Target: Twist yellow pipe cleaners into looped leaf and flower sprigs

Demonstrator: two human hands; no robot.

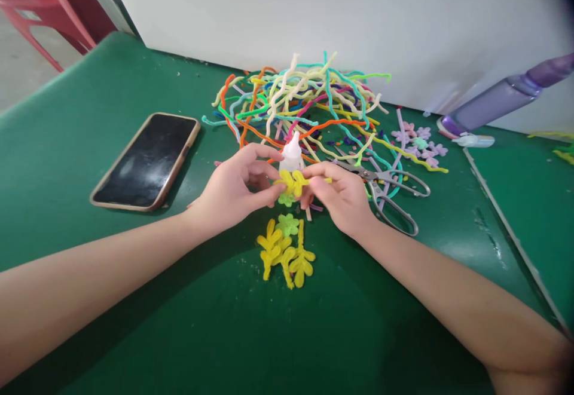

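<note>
Green table, w/ multicol. pipe-cleaner heap at rear. L hand & R hand, ctr., fingers closed in pinch. Yellow leaf-shaped pcs., on table nearer wearer. White-nozzled bottle, just beyond hands. Yellow looped pc., gripped betw. both hands' fingertips.

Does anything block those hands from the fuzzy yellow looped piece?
Nothing visible: the right hand pinches the fuzzy yellow looped piece; the left hand is at its other end. The white-nozzled plastic bottle stands beyond it.
</note>
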